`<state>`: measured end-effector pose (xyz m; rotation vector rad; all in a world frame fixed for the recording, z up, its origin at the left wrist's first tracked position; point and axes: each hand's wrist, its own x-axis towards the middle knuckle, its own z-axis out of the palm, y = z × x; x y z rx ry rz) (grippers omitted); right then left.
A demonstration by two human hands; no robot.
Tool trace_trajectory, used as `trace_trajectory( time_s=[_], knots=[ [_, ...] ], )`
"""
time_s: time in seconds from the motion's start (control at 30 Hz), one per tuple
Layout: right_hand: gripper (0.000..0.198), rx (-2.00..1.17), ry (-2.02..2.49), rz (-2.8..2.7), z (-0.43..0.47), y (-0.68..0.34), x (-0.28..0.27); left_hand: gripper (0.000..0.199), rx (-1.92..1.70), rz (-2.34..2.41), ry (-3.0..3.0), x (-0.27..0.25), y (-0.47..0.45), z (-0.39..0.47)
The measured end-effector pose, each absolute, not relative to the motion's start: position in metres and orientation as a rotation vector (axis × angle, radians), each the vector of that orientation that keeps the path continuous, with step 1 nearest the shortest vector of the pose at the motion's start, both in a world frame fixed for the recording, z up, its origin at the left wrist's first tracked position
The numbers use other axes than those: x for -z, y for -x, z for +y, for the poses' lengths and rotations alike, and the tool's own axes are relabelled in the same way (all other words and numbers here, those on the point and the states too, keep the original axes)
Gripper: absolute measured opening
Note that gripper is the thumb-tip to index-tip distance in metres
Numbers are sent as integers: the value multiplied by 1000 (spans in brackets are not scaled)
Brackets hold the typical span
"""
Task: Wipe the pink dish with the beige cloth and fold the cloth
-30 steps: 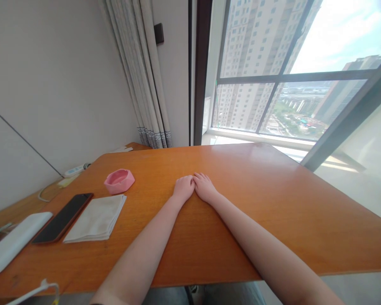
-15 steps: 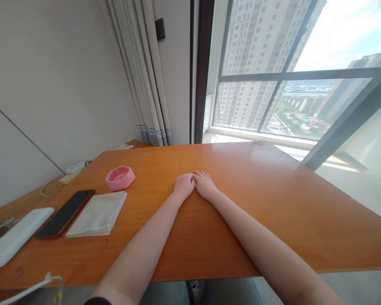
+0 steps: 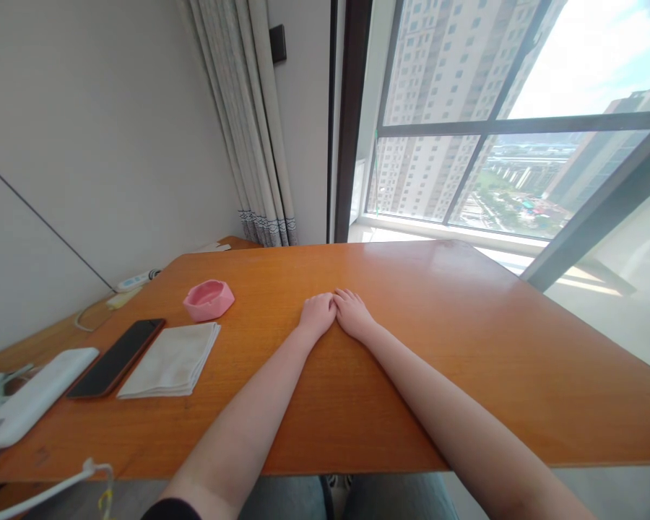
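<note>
My left hand [image 3: 318, 313] rests on the wooden table with its fingers curled in, and nothing shows in it. Against it lies my right hand [image 3: 352, 313], palm down, fingers stretched out along the tabletop, holding nothing. The two hands touch at the thumbs and fingertips. To the left of them stands a pink angular ashtray [image 3: 209, 300], the thing nearest to my left hand. Closer to me lies a folded pale cloth [image 3: 169, 360], and beside it a dark phone [image 3: 116, 359] lies flat.
A white oblong device [image 3: 37, 396] sits at the table's left side, with a white cable [image 3: 59, 487] at the near left corner. A power strip [image 3: 135, 281] lies by the wall. Beyond the wooden table [image 3: 492, 347] are a curtain [image 3: 249, 123] and a large window [image 3: 438, 173].
The view has shifted slightly, so everything sits a little further right in the picture. Both hands keep the same pose on the table.
</note>
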<state>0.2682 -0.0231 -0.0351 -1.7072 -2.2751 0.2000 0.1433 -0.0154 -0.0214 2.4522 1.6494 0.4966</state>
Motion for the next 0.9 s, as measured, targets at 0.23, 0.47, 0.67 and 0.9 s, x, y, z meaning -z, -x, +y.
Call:
trace_trajectory(
  time_s=[0.23,0.47,0.67,0.9],
  knots=[
    [42,-200,1713,-2272,-23,-268,36,27,-509,1645,-2455,23,-143,-15],
    [42,-190,1705,-2278,-24,-268,35,26,-526,1647,-2463,24,-143,-14],
    [42,-183,1687,-2278,-22,-268,36,26,-542,1644,-2469,23,-142,-15],
    [41,-206,1676,-2273,-22,-268,37,26,-557,1637,-2477,24,-143,-16]
  ],
)
